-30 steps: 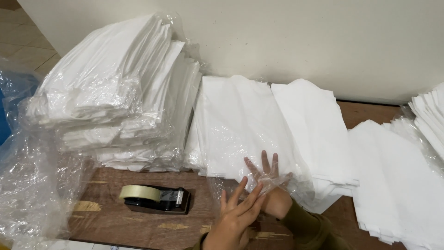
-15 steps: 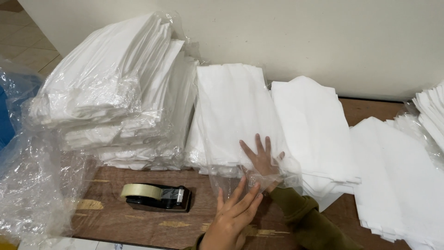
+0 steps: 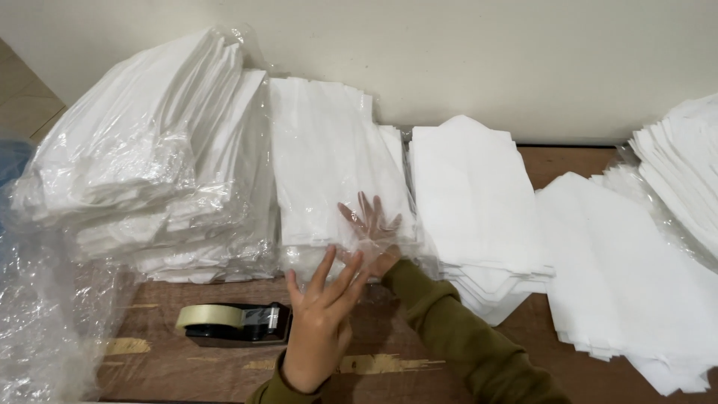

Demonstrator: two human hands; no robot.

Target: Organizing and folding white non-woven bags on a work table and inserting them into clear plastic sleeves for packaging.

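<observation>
On the brown wooden surface (image 3: 224,366), your right hand (image 3: 372,227) seems inside a thin clear bag (image 3: 351,247), fingers spread; your left hand (image 3: 321,322) is splayed too. The bag is slippery and limp: grip its open edge.

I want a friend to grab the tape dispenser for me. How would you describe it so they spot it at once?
Start at the brown wooden table against the pale wall. Along its near edge, left of the person's left hand, sits the tape dispenser. It is the only dark, hard item there: a low black holder carrying a pale roll of tape, while the items behind it are white folded sheets.
</observation>
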